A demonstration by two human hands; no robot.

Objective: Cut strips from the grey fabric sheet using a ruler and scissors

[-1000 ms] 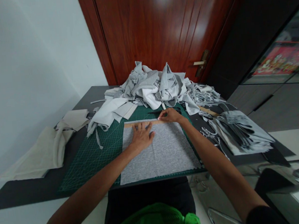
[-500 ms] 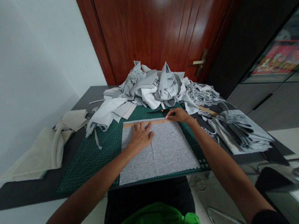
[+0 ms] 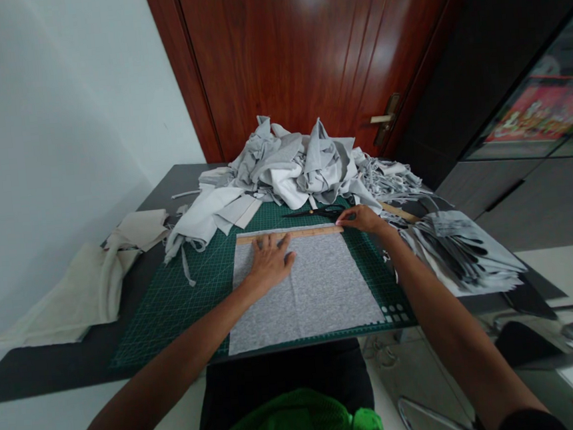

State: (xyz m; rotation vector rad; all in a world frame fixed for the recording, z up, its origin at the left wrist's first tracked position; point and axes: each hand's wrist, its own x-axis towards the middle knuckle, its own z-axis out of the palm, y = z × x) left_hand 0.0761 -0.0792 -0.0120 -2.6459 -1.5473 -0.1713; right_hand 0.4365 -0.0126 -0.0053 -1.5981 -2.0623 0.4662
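Cloth [image 3: 322, 279], bare mat [image 3: 190, 317] alongside, left hand [image 3: 269, 260] splayed on ruler [image 3: 311, 231], right hand [image 3: 362, 220] pinching corner

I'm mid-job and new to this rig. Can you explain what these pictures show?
There is no robot: these are a person's bare hands, seen by one head-worn camera looking forward and down. The left hand lies flat across a thin tan ruler and light-grey rectangular cloth. The right hand has its fingers at the ruler's right end; its grip is unclear. Beneath is a green gridded mat on a dark table. Black scissors lie beyond the ruler, before a crumpled grey-and-white fabric pile.
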